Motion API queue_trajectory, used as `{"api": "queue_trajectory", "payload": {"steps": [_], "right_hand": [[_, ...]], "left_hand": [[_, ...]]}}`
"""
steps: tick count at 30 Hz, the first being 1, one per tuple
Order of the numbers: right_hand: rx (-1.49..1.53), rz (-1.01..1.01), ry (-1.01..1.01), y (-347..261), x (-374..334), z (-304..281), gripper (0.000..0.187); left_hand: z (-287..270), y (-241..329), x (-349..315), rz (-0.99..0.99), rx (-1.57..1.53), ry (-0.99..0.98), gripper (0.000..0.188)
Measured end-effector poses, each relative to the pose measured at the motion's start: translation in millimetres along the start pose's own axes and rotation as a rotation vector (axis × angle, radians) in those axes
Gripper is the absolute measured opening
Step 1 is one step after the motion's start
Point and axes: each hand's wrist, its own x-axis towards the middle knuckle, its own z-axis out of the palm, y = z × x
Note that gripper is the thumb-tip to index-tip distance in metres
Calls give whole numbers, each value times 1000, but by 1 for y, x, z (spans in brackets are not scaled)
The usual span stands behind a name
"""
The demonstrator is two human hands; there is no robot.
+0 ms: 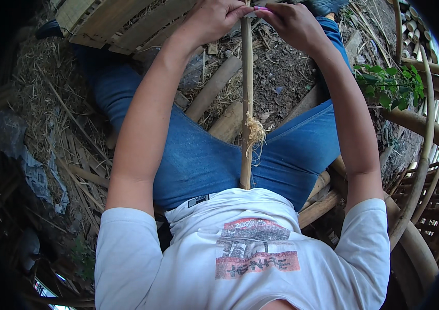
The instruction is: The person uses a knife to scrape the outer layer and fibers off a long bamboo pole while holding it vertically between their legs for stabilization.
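Note:
A slim bamboo stick (248, 82) stands up between my legs, its lower end against my lap and its upper end running out of view at the top edge. A tuft of frayed fibre string (254, 130) is tied around its lower part. My left hand (213, 19) is closed beside the stick's upper part, fingertips pinched; what they hold is too small to make out. From the other side my right hand (296, 27) pinches a thin purple piece (262, 8) close to the stick. Both hands nearly meet at the stick.
A wooden slatted crate (126, 23) lies at the upper left. Cut bamboo pieces (214, 88) lie on the dirt between my legs. To the right are a leafy green plant (392, 85) and curved bamboo poles (426, 139). Torn plastic sheeting (36, 173) lies at the left among straw.

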Motion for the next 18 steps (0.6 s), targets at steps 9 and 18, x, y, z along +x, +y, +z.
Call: {"api": "queue_trajectory", "payload": {"steps": [9, 18], "right_hand": [[-33, 2, -44, 6, -18, 16, 27], [30, 1, -23, -39, -64, 27, 27]], "left_hand": [[6, -5, -25, 25, -79, -34, 32], [20, 7, -79, 44, -99, -15, 26]]}}
